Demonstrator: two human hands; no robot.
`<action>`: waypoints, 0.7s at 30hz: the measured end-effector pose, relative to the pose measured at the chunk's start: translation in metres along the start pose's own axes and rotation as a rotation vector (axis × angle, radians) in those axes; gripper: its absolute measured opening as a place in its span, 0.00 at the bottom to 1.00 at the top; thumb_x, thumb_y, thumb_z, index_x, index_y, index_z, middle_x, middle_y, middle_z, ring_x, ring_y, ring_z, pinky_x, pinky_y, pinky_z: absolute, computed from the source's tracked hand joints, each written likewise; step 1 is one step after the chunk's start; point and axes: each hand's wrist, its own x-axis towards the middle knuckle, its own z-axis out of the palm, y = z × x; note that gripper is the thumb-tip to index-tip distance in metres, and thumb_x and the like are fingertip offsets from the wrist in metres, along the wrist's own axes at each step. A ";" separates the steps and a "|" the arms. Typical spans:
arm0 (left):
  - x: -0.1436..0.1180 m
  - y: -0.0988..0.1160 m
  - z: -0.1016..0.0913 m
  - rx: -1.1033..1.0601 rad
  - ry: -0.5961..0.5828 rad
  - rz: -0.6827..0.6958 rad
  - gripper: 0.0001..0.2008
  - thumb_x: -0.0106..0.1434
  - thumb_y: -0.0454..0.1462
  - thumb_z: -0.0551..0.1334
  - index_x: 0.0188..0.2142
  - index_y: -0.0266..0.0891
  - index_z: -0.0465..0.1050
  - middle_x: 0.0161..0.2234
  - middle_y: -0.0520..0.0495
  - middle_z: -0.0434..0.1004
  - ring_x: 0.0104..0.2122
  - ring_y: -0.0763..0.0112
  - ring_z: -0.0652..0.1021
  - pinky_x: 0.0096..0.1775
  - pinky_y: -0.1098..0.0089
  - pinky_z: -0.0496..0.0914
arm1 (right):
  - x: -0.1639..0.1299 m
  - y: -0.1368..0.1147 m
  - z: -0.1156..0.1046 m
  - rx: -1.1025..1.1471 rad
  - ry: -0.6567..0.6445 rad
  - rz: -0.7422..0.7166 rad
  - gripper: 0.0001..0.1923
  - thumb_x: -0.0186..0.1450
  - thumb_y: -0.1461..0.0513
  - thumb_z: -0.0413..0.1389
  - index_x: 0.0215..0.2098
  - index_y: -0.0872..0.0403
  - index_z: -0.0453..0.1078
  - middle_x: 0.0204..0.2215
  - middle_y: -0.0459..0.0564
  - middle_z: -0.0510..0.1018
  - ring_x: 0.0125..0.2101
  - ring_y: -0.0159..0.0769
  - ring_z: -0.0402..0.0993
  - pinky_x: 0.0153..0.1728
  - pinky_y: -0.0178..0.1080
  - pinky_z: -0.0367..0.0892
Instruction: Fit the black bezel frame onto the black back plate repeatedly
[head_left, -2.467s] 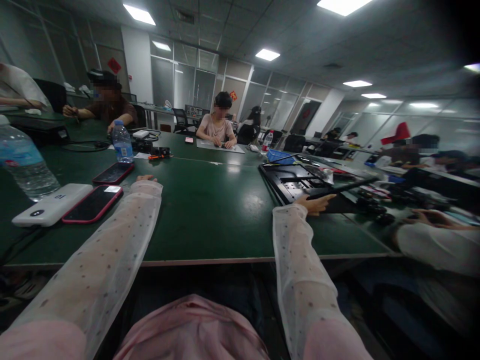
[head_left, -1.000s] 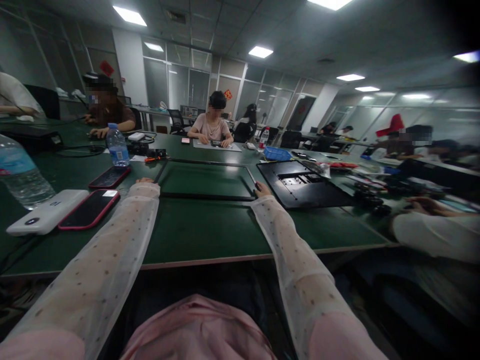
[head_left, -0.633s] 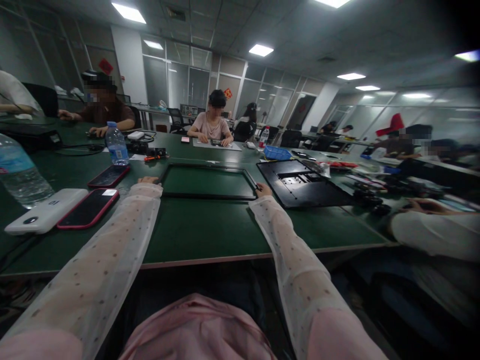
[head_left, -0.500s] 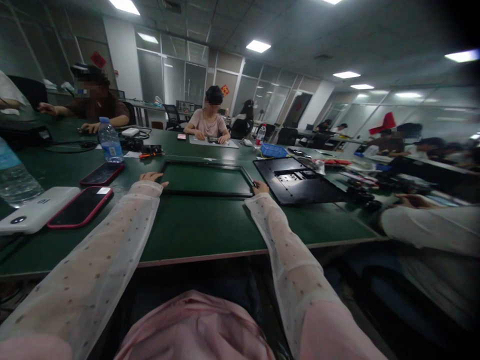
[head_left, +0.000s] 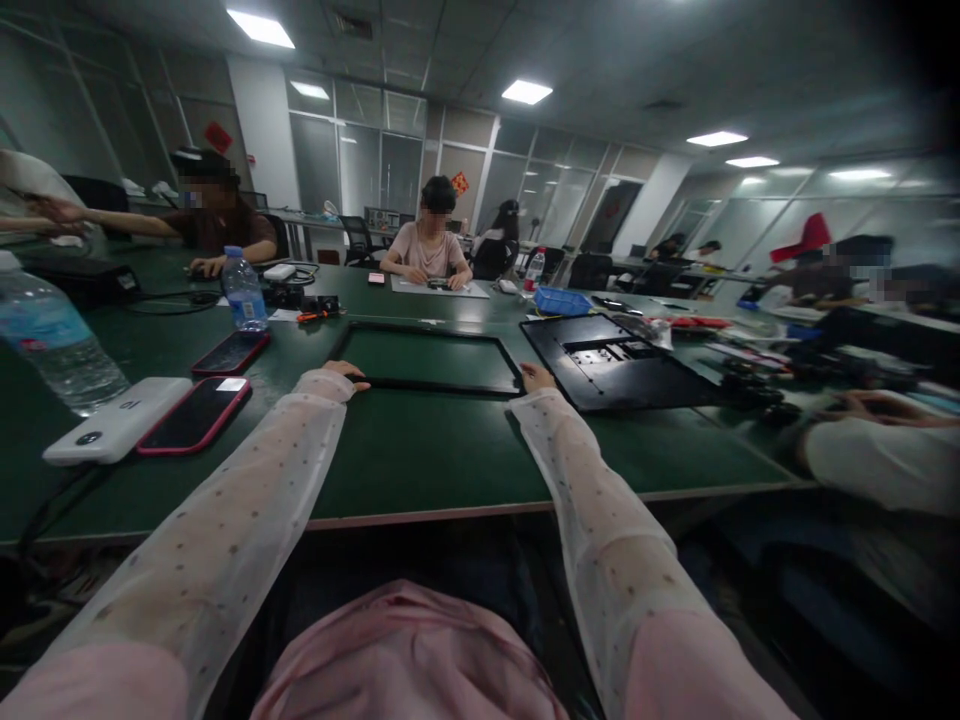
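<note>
A thin black rectangular frame [head_left: 427,360] lies flat on the green tabletop [head_left: 420,450], its open middle showing the green surface beneath. The left hand [head_left: 341,372] rests at the frame's near left corner, fingers [head_left: 358,384] extended and lying close together along the near rail, touching it. The right hand [head_left: 537,377] sits at the near right corner; its fingers appear curled onto the corner, though the sleeve hides most of the hand, so whether they pinch the rail cannot be told. Both forearms wear sheer dotted sleeves [head_left: 592,490].

Just beyond the right fingers, on their outer side, lies a black back panel [head_left: 622,365] with recessed cut-outs, close beside the frame. Farther past it stands a blue tray [head_left: 562,301]. To the outer side of the left fingers lie two phones with red edges [head_left: 195,415] [head_left: 231,352] and a white power bank [head_left: 116,432]; a large water bottle [head_left: 56,340] stands beyond these, and a smaller bottle [head_left: 243,290] farther off. Across the tabletop, well beyond the fingers, a seated person [head_left: 429,250] works over a pale sheet. A co-worker's sleeve [head_left: 870,465] enters at the far right.
</note>
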 end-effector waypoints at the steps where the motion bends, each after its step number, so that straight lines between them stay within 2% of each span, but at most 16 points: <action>1: 0.000 0.001 -0.002 0.002 -0.004 -0.025 0.21 0.67 0.54 0.67 0.50 0.46 0.86 0.58 0.44 0.82 0.61 0.53 0.76 0.64 0.62 0.67 | 0.001 -0.001 -0.002 -0.007 0.018 0.038 0.22 0.66 0.67 0.54 0.55 0.54 0.80 0.51 0.58 0.85 0.54 0.47 0.81 0.61 0.50 0.71; 3: -0.003 0.004 -0.006 -0.020 0.007 -0.077 0.20 0.67 0.53 0.67 0.50 0.46 0.86 0.56 0.43 0.83 0.58 0.53 0.79 0.61 0.62 0.71 | 0.001 -0.003 -0.009 -0.013 0.071 0.126 0.25 0.66 0.67 0.53 0.59 0.53 0.78 0.55 0.58 0.83 0.59 0.48 0.76 0.65 0.52 0.67; 8: -0.014 0.012 -0.014 -0.138 0.132 -0.128 0.23 0.62 0.59 0.70 0.47 0.50 0.86 0.45 0.45 0.86 0.48 0.53 0.83 0.51 0.62 0.76 | -0.002 0.008 -0.034 -0.028 0.277 0.221 0.35 0.62 0.70 0.49 0.67 0.53 0.71 0.59 0.61 0.77 0.66 0.51 0.66 0.68 0.58 0.60; 11: -0.018 0.014 -0.016 -0.248 0.179 -0.141 0.21 0.60 0.57 0.73 0.45 0.47 0.87 0.42 0.46 0.86 0.47 0.53 0.83 0.50 0.62 0.76 | -0.006 0.018 -0.050 -0.035 0.488 0.341 0.39 0.62 0.70 0.50 0.71 0.51 0.65 0.68 0.62 0.68 0.71 0.55 0.56 0.68 0.63 0.56; 14: -0.020 0.014 -0.016 -0.362 0.238 -0.170 0.17 0.61 0.50 0.73 0.44 0.43 0.86 0.42 0.44 0.86 0.46 0.53 0.83 0.49 0.63 0.77 | -0.008 0.028 -0.068 -0.010 0.728 0.572 0.42 0.63 0.68 0.50 0.76 0.53 0.56 0.74 0.68 0.56 0.75 0.59 0.49 0.69 0.64 0.54; 17: -0.023 0.013 -0.014 -0.448 0.310 -0.179 0.14 0.62 0.45 0.72 0.44 0.40 0.85 0.42 0.42 0.86 0.44 0.55 0.83 0.47 0.64 0.76 | -0.010 0.037 -0.083 0.079 0.850 0.785 0.42 0.66 0.68 0.44 0.78 0.60 0.49 0.71 0.77 0.54 0.75 0.58 0.51 0.69 0.60 0.56; 21: -0.026 0.009 -0.010 -0.530 0.440 -0.112 0.15 0.65 0.47 0.69 0.45 0.40 0.85 0.42 0.42 0.85 0.44 0.57 0.83 0.46 0.66 0.76 | -0.018 0.040 -0.091 0.182 0.855 0.909 0.38 0.65 0.70 0.39 0.73 0.62 0.60 0.67 0.80 0.56 0.71 0.60 0.59 0.68 0.59 0.58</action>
